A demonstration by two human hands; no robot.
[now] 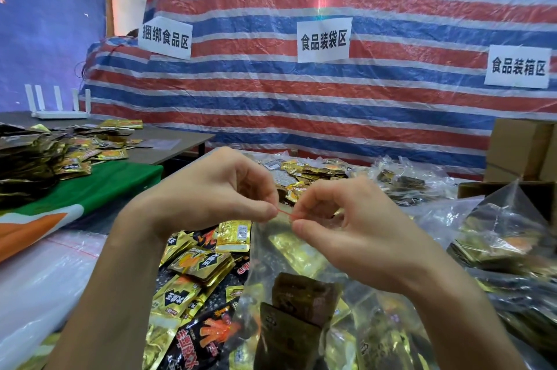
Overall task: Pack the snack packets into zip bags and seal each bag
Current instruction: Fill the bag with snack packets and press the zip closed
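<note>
A clear zip bag [304, 288] hangs in front of me, filled with gold and brown snack packets [301, 300]. Its red zip strip [284, 213] runs between my two hands. My left hand [217, 188] pinches the strip's left end between thumb and forefinger. My right hand [349, 225] pinches the right end the same way. Loose gold and black snack packets [196, 276] lie heaped on the table under the bag.
A stack of empty clear bags [45, 273] lies at the left. Filled bags [497, 237] pile up on the right, with cardboard boxes [521, 149] behind. More packets [45, 155] cover a side table at far left. A striped tarp [331, 98] with paper signs hangs behind.
</note>
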